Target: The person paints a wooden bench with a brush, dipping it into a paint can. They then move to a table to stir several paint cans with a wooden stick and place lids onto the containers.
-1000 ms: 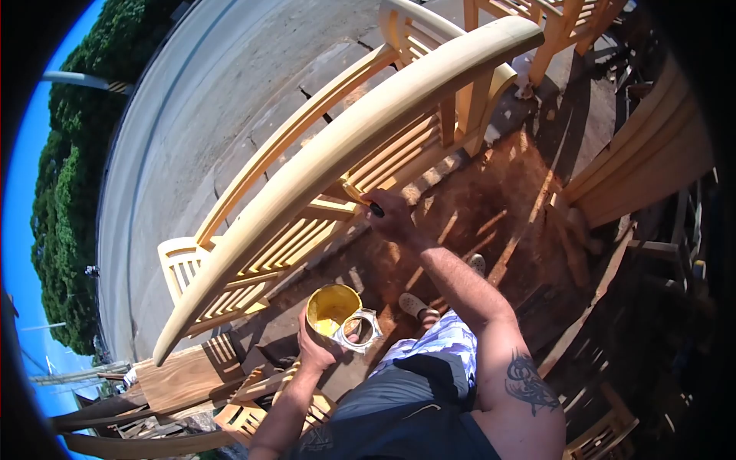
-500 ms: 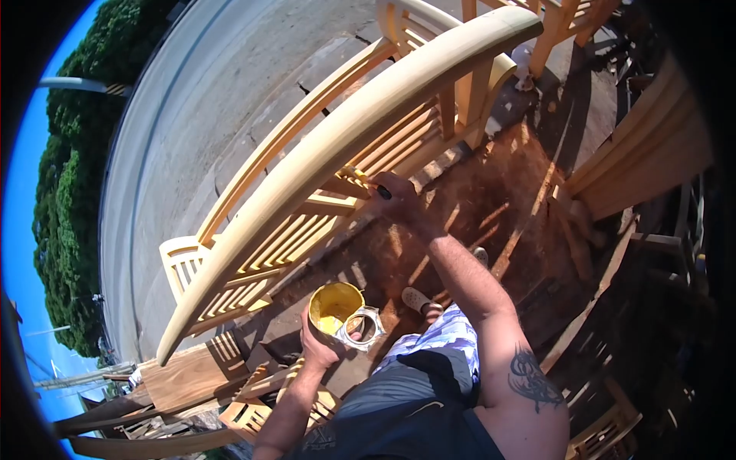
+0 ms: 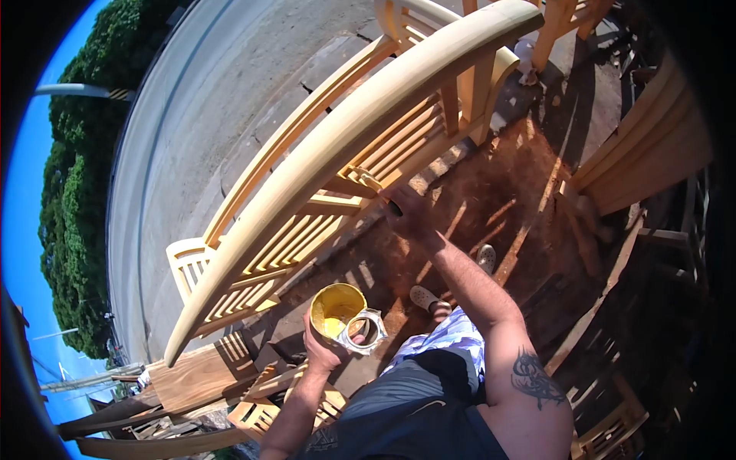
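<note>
A long pale wooden bench (image 3: 345, 130) with a curved top rail and slatted back stands in front of me. My right hand (image 3: 410, 216) grips a paintbrush (image 3: 376, 188) whose bristles touch the slats just under the top rail. Lower down, my left hand (image 3: 326, 349) holds a round can (image 3: 337, 308) of yellow liquid, together with its metal lid ring (image 3: 366, 330). The can hangs above the reddish ground near my knees.
Another bench (image 3: 652, 146) stands at the right, with more pale furniture (image 3: 560, 23) at the top. A brown wooden piece (image 3: 195, 376) and stacked frames lie at the lower left. A grey road (image 3: 215, 100) runs beyond the bench, trees (image 3: 77, 192) behind it.
My right hand has slid the brush a little down and to the right along the slats. The can in my left hand has barely moved.
</note>
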`<state>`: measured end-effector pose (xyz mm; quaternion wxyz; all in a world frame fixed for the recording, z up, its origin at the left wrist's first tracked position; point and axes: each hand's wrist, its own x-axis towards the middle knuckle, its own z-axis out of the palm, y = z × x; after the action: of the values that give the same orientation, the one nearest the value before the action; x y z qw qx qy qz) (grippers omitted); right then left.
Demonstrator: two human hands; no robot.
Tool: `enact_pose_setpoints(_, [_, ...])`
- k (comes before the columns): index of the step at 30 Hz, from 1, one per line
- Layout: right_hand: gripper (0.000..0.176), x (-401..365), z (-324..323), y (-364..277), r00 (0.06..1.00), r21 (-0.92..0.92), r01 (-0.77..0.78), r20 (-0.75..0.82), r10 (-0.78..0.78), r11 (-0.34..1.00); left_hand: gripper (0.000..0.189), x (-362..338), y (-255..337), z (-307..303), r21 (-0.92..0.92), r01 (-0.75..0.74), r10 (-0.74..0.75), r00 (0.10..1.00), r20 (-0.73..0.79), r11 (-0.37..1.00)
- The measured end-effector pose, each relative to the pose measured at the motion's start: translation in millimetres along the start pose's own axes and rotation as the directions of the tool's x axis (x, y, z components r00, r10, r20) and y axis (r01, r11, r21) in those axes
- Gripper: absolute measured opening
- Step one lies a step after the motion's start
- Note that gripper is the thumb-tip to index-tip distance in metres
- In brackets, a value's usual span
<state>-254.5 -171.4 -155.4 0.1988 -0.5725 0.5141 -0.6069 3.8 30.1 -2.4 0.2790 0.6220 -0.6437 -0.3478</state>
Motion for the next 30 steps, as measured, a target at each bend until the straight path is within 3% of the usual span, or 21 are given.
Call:
enact_pose_setpoints(3, [0.021,-1.9,8.0,6.2,0.988,0.006,0.120,0.097,-0.120,0.993,0.109,1.3,3.5,-0.6,0.022,-0.017,0.017,1.000,-0.001,1.000])
enact_pose_setpoints(6, [0.020,19.9,16.1,17.4,0.998,0.084,0.067,-0.021,-0.065,0.994,0.110,1.3,-1.4,-0.8,0.048,-0.013,0.013,1.000,0.009,0.999])
enact_pose_setpoints(7, [0.020,20.2,9.3,13.2,1.000,0.056,-0.007,-0.020,0.008,0.998,0.109,0.7,-0.3,-1.2,0.049,-0.019,0.019,1.000,0.005,0.999])
enact_pose_setpoints(10, [0.021,4.3,0.3,1.9,0.995,-0.013,0.016,-0.094,-0.017,1.000,0.109,3.5,0.7,-1.8,0.030,-0.026,0.026,1.000,-0.016,0.999])
enact_pose_setpoints(13, [0.024,2.2,5.2,-1.3,0.995,0.057,0.080,0.061,-0.083,0.995,0.109,-0.3,-1.8,-2.8,0.038,-0.013,0.014,1.000,-0.014,0.999])
enact_pose_setpoints(16, [0.025,26.6,3.2,15.4,0.990,0.096,-0.116,-0.074,0.124,0.989,0.110,1.7,0.5,-3.4,0.060,-0.015,0.015,1.000,0.005,0.998])
enact_pose_setpoints(18, [0.024,34.2,-7.6,31.1,0.964,0.034,-0.141,-0.224,0.145,0.989,0.112,1.3,2.2,-3.2,-0.008,0.010,-0.010,1.000,-0.008,1.000])
enact_pose_setpoints(23, [0.018,45.9,-29.2,41.9,0.715,0.141,-0.358,-0.595,0.368,0.923,0.111,-1.6,-6.6,-2.5,-0.093,-0.003,0.000,0.999,-0.033,0.996])
enact_pose_setpoints(25, [0.017,42.7,-6.0,28.4,0.724,0.226,-0.414,-0.505,0.469,0.882,0.109,-3.6,-7.8,0.6,-0.098,0.002,-0.004,1.000,-0.021,0.995])
enact_pose_setpoints(26, [0.019,31.1,18.2,31.8,0.748,0.317,-0.445,-0.381,0.543,0.837,0.107,-4.4,-8.4,2.2,-0.100,0.004,-0.006,1.000,-0.016,0.995])
enact_pose_setpoints(27, [0.025,23.6,30.8,13.6,0.780,0.259,-0.448,-0.354,0.516,0.856,0.107,-2.9,-8.6,4.3,-0.104,0.005,-0.006,1.000,-0.006,0.995])
enact_pose_setpoints(30, [0.021,8.8,34.0,1.2,0.807,0.394,-0.505,-0.099,0.582,0.768,0.108,1.4,-5.2,6.4,-0.082,-0.005,0.006,1.000,0.012,0.997])
